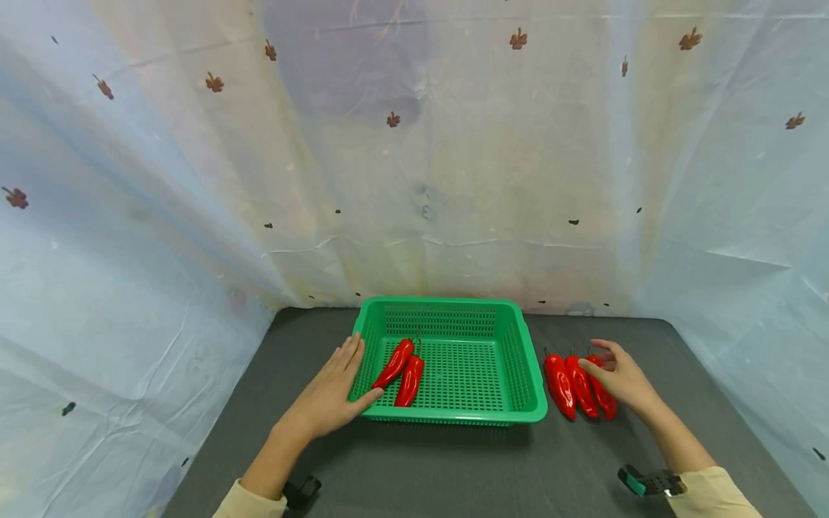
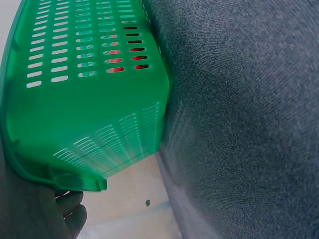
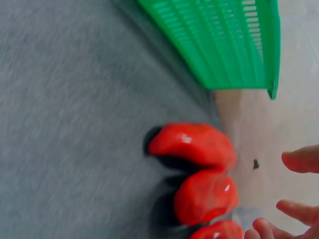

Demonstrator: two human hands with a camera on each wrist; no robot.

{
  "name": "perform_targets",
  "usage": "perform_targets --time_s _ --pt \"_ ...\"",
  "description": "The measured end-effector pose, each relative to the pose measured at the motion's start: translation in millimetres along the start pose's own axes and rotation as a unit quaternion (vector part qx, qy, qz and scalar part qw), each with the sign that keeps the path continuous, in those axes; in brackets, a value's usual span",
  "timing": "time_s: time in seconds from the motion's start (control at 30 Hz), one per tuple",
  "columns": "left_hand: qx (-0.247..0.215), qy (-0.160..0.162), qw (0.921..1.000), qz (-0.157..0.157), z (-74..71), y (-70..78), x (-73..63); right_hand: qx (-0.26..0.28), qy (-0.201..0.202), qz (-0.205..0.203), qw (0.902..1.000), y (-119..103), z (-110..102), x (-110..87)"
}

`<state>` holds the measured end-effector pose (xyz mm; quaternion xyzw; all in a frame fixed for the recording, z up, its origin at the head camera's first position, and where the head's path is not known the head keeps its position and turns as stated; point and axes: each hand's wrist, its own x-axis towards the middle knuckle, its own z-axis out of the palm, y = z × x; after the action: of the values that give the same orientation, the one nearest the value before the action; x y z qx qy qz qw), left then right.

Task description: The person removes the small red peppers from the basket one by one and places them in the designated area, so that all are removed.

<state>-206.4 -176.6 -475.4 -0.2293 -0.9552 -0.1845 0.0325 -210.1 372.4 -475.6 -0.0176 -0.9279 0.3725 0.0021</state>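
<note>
The basket point(image 1: 453, 415), two peppers point(image 1: 409, 381) inside, is apparently steadied by the left hand point(image 1: 327, 396) laid straight-fingered against it, while three peppers point(image 1: 559, 385) lined up within reach alongside are overhung by the right hand point(image 1: 623, 379), relaxed and empty.

Pale draped sheeting point(image 1: 486, 165) with scattered brown leaf motifs point(image 1: 518, 39) behind and beside a dark grey tabletop point(image 1: 440, 475).
</note>
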Motion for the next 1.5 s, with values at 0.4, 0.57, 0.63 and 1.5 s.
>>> perform_targets --time_s 0.4,0.57,0.63,1.5 --pt "0.0 -0.001 1.0 -0.001 0.8 0.2 -0.6 0.021 0.014 -0.069 0.9973 -36 6 -2.7" --pt "-0.004 0.003 1.0 0.0 0.2 0.8 -0.4 0.026 0.012 -0.09 0.9956 -51 10 -1.0" --pt "-0.004 0.004 1.0 0.0 0.0 1.0 -0.4 0.031 0.012 -0.098 0.9947 -57 11 -0.5" --pt "0.005 0.005 1.0 0.002 3.3 -3.2 0.6 0.114 -0.003 -0.191 0.975 -126 64 6.3"
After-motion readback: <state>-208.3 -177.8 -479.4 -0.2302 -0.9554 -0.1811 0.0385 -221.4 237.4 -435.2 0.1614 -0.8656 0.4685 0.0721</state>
